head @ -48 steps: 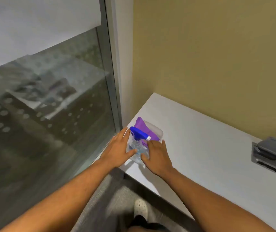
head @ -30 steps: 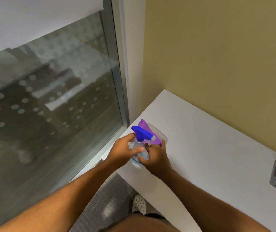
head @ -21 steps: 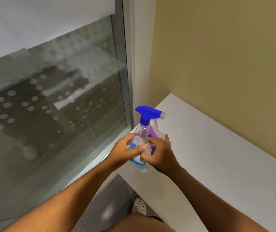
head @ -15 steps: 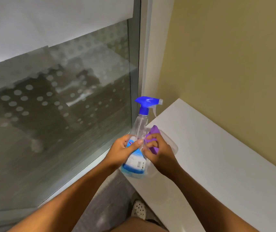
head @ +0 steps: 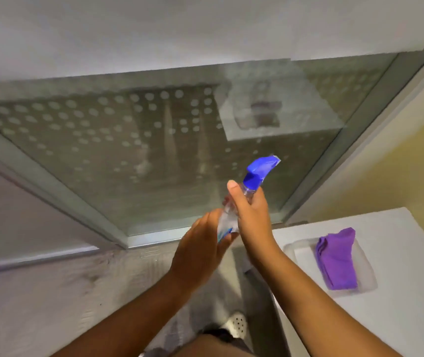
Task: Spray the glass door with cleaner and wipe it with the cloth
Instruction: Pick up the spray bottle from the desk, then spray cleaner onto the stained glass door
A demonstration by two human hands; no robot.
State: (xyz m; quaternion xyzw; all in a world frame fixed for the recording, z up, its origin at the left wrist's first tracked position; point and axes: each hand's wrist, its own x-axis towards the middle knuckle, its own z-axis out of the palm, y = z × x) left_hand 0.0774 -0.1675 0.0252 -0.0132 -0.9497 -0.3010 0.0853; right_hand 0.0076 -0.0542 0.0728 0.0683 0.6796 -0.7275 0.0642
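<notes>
I hold a clear spray bottle with a blue trigger head (head: 259, 171) up in front of the glass door (head: 133, 155), its nozzle pointing toward the pane. My right hand (head: 250, 217) grips the bottle's neck just under the blue head. My left hand (head: 203, 246) cups the bottle's lower body from the left, fingers fairly straight. The purple cloth (head: 337, 258) lies folded in a clear shallow tray (head: 365, 276) on the white table at the right.
The white table (head: 398, 318) fills the lower right beside a yellow wall (head: 386, 163). The door's metal frame (head: 360, 132) runs along the glass's right side, with a dotted pattern on the pane. Grey floor and my shoe (head: 236, 325) lie below.
Both hands lifted the bottle out of the tray and carried it left, in front of the glass. My right hand moved up to the neck. The cloth stayed in the tray.
</notes>
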